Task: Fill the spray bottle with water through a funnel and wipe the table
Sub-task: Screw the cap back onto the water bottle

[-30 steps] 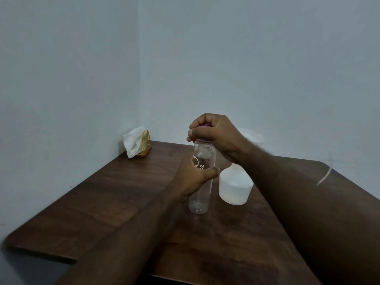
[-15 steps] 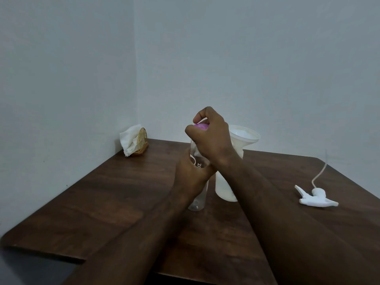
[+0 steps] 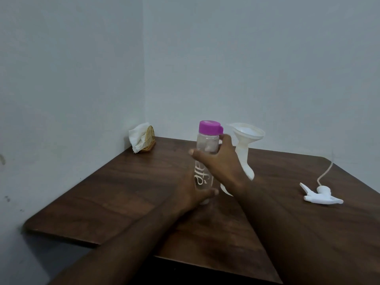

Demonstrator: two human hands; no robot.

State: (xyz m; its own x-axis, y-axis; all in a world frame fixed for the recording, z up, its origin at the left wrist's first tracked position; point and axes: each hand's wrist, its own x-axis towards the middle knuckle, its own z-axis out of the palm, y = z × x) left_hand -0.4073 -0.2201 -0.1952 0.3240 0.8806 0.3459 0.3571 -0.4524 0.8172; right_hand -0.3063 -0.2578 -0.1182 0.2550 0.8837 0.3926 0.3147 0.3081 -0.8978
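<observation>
left hand (image 3: pixel 190 192) grips bottle (image 3: pixel 205 144) base; right hand (image 3: pixel 220 162), fingers (image 3: pixel 225 139) curled, seemingly clasps its middle.

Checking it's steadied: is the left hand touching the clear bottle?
Touching. Head view shows the left hand gripping the clear bottle near its base, thumb across the front.

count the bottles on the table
2: the clear purple-capped bottle in the middle, gripped by the left hand, and the white spray bottle just right of it, under the funnel.
</observation>
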